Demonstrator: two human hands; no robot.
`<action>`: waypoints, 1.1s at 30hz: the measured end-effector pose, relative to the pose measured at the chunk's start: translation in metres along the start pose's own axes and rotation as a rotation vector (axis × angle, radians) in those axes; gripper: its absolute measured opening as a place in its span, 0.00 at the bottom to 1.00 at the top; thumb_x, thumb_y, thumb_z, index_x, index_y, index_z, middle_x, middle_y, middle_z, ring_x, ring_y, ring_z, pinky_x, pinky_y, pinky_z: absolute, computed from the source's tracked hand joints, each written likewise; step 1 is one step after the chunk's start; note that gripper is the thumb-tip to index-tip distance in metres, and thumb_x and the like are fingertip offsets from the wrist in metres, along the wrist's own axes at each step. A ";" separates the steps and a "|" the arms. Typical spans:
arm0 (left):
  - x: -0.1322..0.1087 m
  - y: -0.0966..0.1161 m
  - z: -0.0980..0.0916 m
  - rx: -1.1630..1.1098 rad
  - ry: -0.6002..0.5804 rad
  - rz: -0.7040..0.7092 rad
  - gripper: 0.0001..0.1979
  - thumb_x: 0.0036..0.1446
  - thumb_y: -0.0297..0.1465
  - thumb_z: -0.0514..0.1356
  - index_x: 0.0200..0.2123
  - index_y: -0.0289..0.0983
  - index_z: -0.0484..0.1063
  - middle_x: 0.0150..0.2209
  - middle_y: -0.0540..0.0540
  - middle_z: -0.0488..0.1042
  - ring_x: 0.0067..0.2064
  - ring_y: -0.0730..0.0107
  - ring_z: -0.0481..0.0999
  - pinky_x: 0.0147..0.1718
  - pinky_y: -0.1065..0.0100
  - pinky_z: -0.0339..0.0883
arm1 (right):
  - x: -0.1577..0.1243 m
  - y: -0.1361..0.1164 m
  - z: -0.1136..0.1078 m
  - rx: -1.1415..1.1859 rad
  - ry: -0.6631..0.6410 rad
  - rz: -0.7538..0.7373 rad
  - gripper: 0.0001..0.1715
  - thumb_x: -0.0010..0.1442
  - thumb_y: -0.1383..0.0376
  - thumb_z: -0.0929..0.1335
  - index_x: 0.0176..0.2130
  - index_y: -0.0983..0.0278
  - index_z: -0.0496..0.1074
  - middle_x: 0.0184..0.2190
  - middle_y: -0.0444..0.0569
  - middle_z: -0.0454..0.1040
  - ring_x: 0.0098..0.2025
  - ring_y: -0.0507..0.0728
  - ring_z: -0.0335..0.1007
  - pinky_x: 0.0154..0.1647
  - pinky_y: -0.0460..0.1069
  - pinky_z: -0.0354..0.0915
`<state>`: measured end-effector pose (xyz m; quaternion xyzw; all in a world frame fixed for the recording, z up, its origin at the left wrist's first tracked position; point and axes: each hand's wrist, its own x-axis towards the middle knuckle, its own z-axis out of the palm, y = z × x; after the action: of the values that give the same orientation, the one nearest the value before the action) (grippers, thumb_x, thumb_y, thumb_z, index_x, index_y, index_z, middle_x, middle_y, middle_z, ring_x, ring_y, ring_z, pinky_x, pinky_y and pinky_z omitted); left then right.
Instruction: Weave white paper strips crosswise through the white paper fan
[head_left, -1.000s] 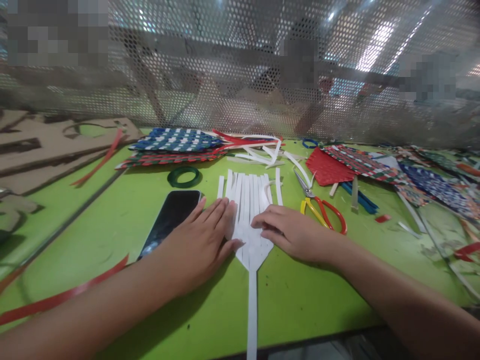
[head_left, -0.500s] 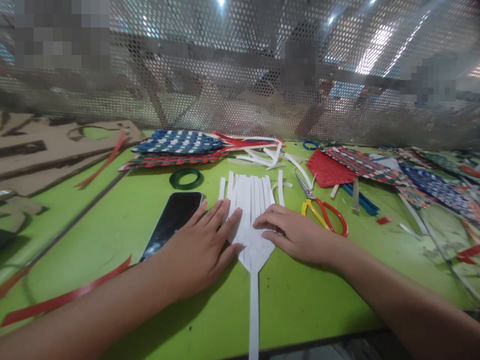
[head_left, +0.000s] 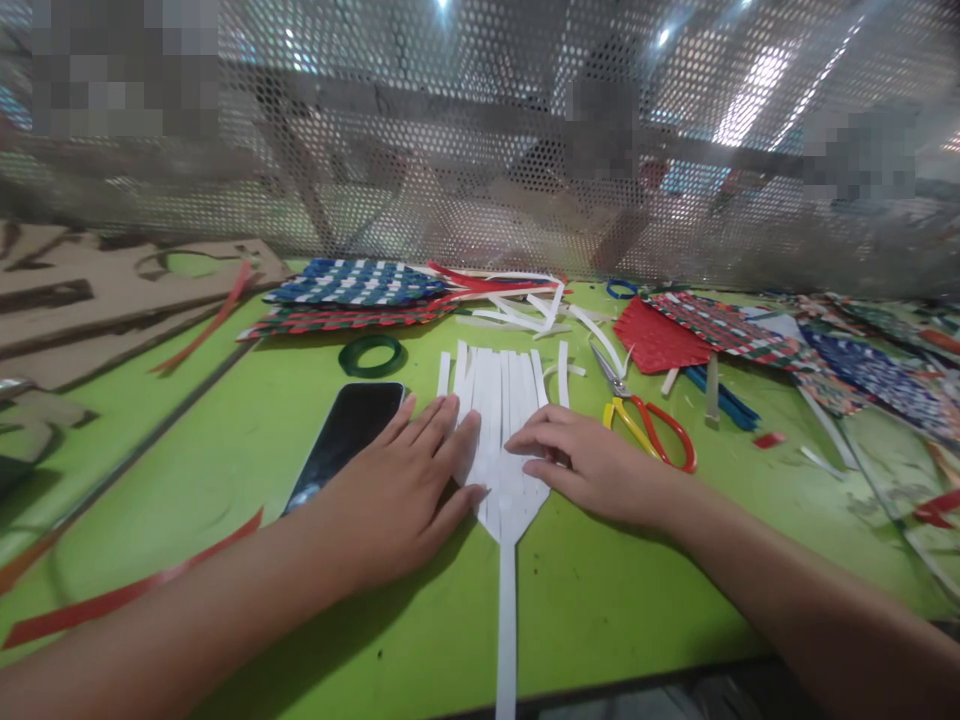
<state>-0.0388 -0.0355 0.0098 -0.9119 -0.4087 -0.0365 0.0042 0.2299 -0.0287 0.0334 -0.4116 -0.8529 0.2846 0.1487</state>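
Observation:
A white paper piece (head_left: 504,505) lies flat on the green table, its far side cut into upright strips and its near end narrowing to a long tail. My left hand (head_left: 412,485) rests palm down with spread fingers, the tips over its left edge. From the other side, my right hand (head_left: 581,455) lies on the right part of the piece, fingers loosely bent, thumb apart from the forefinger. Left of the paper, a black-screened phone (head_left: 349,430) is partly covered by my left hand and forearm. Scissors (head_left: 637,425) with yellow and red handles lie beyond my right wrist.
A green tape roll (head_left: 371,356) sits behind the phone. Woven blue-and-white strip work (head_left: 356,284) and loose white strips (head_left: 517,318) lie farther back. Cardboard pieces (head_left: 112,300) are at the left, more woven pieces (head_left: 735,330) at the right. A perforated metal screen (head_left: 450,150) stands behind.

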 end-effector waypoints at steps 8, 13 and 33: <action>0.000 0.001 0.000 0.022 -0.013 -0.033 0.46 0.70 0.57 0.42 0.75 0.26 0.53 0.74 0.27 0.55 0.76 0.40 0.51 0.73 0.41 0.40 | 0.002 -0.002 -0.002 0.015 0.003 0.031 0.14 0.71 0.67 0.69 0.54 0.61 0.78 0.50 0.52 0.76 0.53 0.57 0.73 0.59 0.54 0.67; 0.000 0.000 0.000 0.032 -0.013 -0.032 0.45 0.70 0.57 0.42 0.74 0.27 0.55 0.73 0.27 0.56 0.76 0.40 0.50 0.73 0.40 0.40 | 0.003 -0.001 -0.001 0.030 -0.007 0.045 0.13 0.71 0.68 0.69 0.53 0.63 0.79 0.49 0.52 0.77 0.51 0.56 0.74 0.57 0.53 0.68; 0.003 -0.002 -0.006 -0.025 -0.047 -0.052 0.49 0.68 0.59 0.43 0.75 0.24 0.48 0.74 0.27 0.53 0.75 0.42 0.52 0.74 0.42 0.39 | 0.003 -0.005 -0.003 0.105 -0.023 0.093 0.16 0.69 0.70 0.68 0.55 0.60 0.78 0.52 0.52 0.75 0.54 0.57 0.73 0.61 0.56 0.67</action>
<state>-0.0385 -0.0323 0.0159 -0.9016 -0.4318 -0.0203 -0.0180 0.2258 -0.0276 0.0387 -0.4390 -0.8185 0.3403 0.1467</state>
